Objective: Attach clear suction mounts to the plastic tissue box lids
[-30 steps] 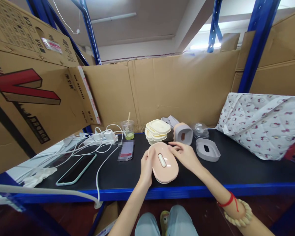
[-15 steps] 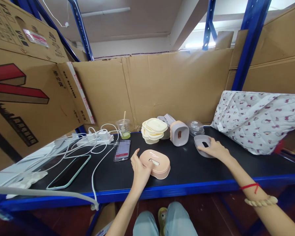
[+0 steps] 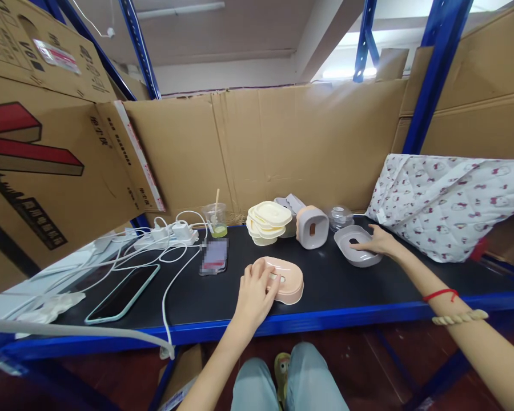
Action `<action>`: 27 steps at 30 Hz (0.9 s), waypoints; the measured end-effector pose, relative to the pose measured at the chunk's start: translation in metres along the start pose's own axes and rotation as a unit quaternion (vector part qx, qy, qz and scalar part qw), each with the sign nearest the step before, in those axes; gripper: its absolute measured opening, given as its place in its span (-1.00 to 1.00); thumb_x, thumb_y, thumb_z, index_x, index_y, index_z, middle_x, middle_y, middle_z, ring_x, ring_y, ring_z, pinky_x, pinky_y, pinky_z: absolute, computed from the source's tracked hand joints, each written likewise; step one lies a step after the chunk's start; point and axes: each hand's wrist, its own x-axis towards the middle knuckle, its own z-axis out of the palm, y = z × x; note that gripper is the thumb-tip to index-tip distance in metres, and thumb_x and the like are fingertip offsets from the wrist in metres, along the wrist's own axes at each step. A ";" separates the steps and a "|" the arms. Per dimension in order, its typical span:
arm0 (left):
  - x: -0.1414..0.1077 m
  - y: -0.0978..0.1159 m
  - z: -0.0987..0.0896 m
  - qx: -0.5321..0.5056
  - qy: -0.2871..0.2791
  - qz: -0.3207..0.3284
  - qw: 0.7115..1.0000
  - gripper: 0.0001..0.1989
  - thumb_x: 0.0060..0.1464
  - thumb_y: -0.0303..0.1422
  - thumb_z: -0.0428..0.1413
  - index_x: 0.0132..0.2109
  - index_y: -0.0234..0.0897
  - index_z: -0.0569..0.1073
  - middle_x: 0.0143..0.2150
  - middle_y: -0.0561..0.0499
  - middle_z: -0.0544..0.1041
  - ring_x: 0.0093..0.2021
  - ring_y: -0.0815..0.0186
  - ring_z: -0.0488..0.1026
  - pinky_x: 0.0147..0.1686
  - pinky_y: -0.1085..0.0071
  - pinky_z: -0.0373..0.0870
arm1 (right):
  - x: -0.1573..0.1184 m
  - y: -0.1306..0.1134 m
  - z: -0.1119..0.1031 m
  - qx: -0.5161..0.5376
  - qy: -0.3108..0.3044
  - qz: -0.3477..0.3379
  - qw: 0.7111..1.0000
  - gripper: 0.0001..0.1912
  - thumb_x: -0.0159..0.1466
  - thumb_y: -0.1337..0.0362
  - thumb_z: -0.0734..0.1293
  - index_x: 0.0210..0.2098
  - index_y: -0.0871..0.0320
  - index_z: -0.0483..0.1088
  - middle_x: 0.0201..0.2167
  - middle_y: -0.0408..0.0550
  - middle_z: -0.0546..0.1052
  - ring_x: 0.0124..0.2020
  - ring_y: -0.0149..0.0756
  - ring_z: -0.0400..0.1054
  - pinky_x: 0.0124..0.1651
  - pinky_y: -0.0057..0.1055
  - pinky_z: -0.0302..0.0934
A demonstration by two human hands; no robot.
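The two hands were well apart. The left hand (image 3: 256, 288) lay over the left end of a glossy peach-pink oval cover (image 3: 290, 275), its fingers curled across the top and its thumb beside the pale insert (image 3: 278, 279) in the middle slot; how firmly it gripped could not be told. The cover sat flat near the front edge of the black tabletop (image 3: 325, 285). The right hand (image 3: 379, 241) reached across the right side of a shallow grey oval shell (image 3: 346, 250) with a slot in its floor, thumb inside and another finger spread toward the back rim; whether it was clamped there could not be told.

Between and behind the hands stood an uneven stack of cream oval lids (image 3: 269, 220), and just to its right a grey and peach rounded set of shells (image 3: 319, 231) rested on its side, slot facing forward. Clear plastic domed pieces (image 3: 341, 218) lay behind the grey shell. A white quilted bag with a small print (image 3: 449, 205) leaned at the right.

Left of the lids were a clear cup of green liquid (image 3: 217, 221), a phone with a lit screen (image 3: 215, 256), a dark-screened phone in a mint case (image 3: 122, 294) and a white power strip (image 3: 171, 235) with tangled white cables. Brown cardboard (image 3: 295, 142) walled the back.
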 end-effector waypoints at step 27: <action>0.014 -0.033 -0.010 -0.112 -0.107 0.038 0.987 -0.30 -0.22 -0.25 0.26 0.14 -0.15 0.30 0.21 -0.14 0.23 0.24 0.02 0.11 0.18 0.04 0.06 | 0.060 -0.076 0.004 -0.071 0.023 0.062 0.995 -0.17 0.04 -0.19 0.25 0.20 0.08 0.17 0.10 0.20 0.29 0.15 0.03 0.20 0.12 -0.10 0.15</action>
